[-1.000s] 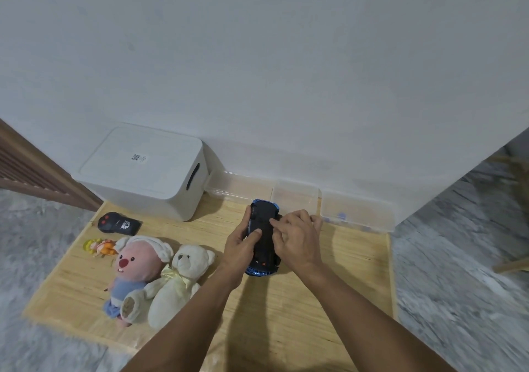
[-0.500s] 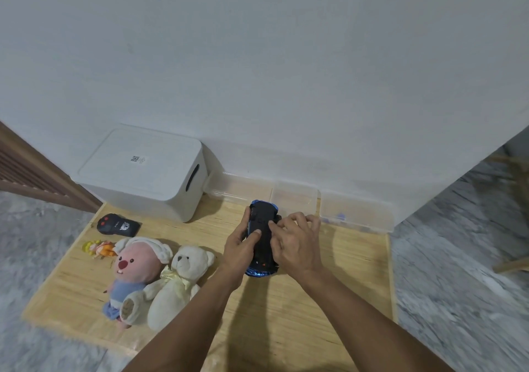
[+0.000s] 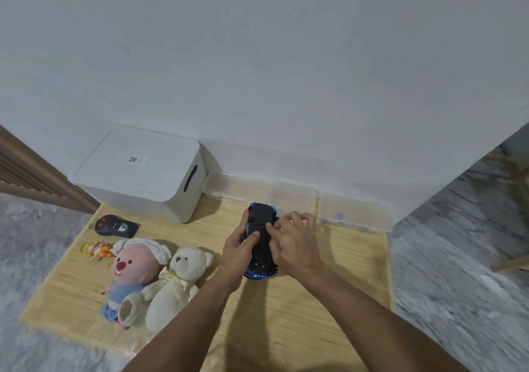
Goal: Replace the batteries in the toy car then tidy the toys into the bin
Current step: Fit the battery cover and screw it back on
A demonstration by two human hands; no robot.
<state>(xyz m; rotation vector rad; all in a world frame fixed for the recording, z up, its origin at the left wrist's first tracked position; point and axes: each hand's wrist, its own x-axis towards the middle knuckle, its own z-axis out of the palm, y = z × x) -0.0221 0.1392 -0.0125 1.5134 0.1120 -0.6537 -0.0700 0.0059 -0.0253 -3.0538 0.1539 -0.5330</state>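
A blue toy car point(image 3: 261, 228) is upside down, its black underside facing up, held above the wooden mat point(image 3: 329, 300). My left hand point(image 3: 239, 250) grips its left side with the thumb pressed on the underside. My right hand point(image 3: 294, 241) holds the right side, thumb and fingertips on the black base. A white lidded bin point(image 3: 140, 174) stands at the back left against the wall. A pink plush point(image 3: 131, 274), a cream teddy bear point(image 3: 177, 283), a small yellow-orange figure point(image 3: 96, 250) and a black remote control point(image 3: 116, 225) lie on the mat's left part.
Three clear plastic trays point(image 3: 355, 211) line the wall behind the car; the right one holds small blue items point(image 3: 339, 217). Grey carpet surrounds the mat. A brown slatted panel point(image 3: 25, 177) is at far left, a wooden furniture leg point(image 3: 512, 263) at far right.
Both hands stay on the upturned car. My right fingers have shifted slightly on its underside; the car has barely moved.
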